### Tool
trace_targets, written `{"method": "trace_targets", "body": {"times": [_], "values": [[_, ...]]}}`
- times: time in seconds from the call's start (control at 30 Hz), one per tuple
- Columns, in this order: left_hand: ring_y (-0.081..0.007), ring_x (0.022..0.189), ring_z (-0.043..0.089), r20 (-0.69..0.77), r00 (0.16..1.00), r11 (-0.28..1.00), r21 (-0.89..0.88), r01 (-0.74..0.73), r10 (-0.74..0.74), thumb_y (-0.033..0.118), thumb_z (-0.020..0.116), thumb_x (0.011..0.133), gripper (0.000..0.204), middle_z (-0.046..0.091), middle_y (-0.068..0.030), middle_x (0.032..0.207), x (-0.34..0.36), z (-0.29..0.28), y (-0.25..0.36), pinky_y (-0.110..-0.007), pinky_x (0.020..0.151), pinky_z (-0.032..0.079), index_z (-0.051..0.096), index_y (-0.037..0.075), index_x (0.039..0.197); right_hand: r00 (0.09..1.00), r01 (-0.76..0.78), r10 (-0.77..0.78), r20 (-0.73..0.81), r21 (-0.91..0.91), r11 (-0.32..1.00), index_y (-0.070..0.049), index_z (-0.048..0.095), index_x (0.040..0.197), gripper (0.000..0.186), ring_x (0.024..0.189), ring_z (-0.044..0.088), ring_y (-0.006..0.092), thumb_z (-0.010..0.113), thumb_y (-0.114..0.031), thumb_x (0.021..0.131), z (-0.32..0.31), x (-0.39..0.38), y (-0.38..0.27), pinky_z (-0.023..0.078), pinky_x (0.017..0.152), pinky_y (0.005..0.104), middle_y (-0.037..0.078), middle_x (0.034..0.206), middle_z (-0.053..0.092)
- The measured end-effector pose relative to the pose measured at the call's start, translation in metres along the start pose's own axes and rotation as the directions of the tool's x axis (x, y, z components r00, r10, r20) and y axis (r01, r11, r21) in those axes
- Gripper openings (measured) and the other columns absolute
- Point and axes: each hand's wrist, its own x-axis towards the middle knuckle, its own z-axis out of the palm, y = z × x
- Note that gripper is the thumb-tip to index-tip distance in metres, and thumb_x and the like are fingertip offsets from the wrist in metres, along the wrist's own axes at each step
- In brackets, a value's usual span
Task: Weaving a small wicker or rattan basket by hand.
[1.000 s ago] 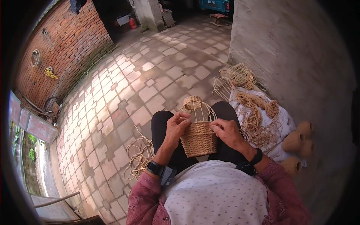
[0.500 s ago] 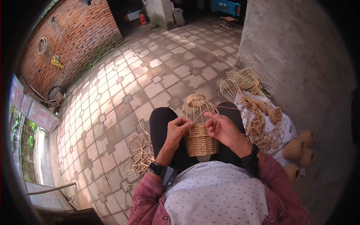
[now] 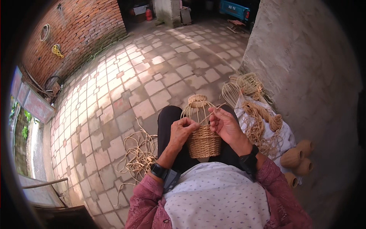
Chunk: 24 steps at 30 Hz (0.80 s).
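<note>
A half-woven basket point(image 3: 204, 143) sits upright between my thighs. Its lower part is densely woven tan cord, bare ribs rise above, and a woven ring tops it. My left hand point(image 3: 183, 131) is closed in a pinch at the upper left edge of the weave, thumb against forefinger. At the right side of the ribs, my right hand point(image 3: 225, 123) pinches a thin strand of cord point(image 3: 216, 110) between thumb and forefinger, its other fingers curled. Exactly what the left fingertips grip, rib or cord, is hard to make out.
Loose cord point(image 3: 138, 154) lies tangled on the paving to my left. On my right, a white cloth point(image 3: 284, 139) bears cord hanks point(image 3: 263, 114), with a wire-like frame point(image 3: 244, 86) behind. Several brown woven pots point(image 3: 292, 157) stand near the grey wall point(image 3: 301, 76).
My right hand has closed from extended fingers into a pinch on the cord, drawing it slightly. The left hand stays at the weave's edge. The whole view has shifted a little.
</note>
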Motion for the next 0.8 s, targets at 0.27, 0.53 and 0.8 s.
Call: {"method": "trace_targets", "body": {"times": [0.27,0.53,0.8], "values": [[-0.0187,0.067,0.063,-0.152,0.98,0.9,0.399,0.177,-0.126,0.034,0.071,0.066,0.027,0.065,-0.0048,0.07,0.01,0.006,0.002,-0.033,0.066,0.049,0.064,0.009,0.072,0.96,0.268,-0.19,0.204,-0.861,0.432,-0.004,0.064,0.098,0.016,0.066,0.055,0.0087,0.055,-0.015,0.091,0.028,0.033,-0.026,0.044,0.061,0.0233,0.002,0.075,0.058],[-0.0228,0.071,0.064,-0.165,0.983,0.851,0.501,0.156,-0.083,0.037,0.068,0.067,0.027,0.065,-0.0065,0.07,0.008,0.012,0.008,-0.036,0.068,0.05,0.064,0.011,0.074,0.826,0.368,-0.299,0.478,-0.859,-0.357,-0.005,0.061,0.094,0.017,0.066,0.06,0.0283,0.06,-0.014,0.079,0.013,0.048,0.007,0.048,0.064,0.0383,0.013,0.071,0.06],[-0.0238,0.07,0.065,-0.162,0.973,0.853,0.519,-0.06,0.167,0.027,0.068,0.076,0.023,0.066,-0.007,0.074,-0.001,0.006,0.018,-0.035,0.067,0.05,0.062,0.008,0.087,0.886,0.165,-0.453,0.096,-0.979,0.116,-0.003,0.06,0.09,0.012,0.073,0.065,0.0335,0.06,-0.008,0.079,-0.003,-0.004,-0.006,0.049,0.067,0.0418,0.015,0.076,0.065]]}}
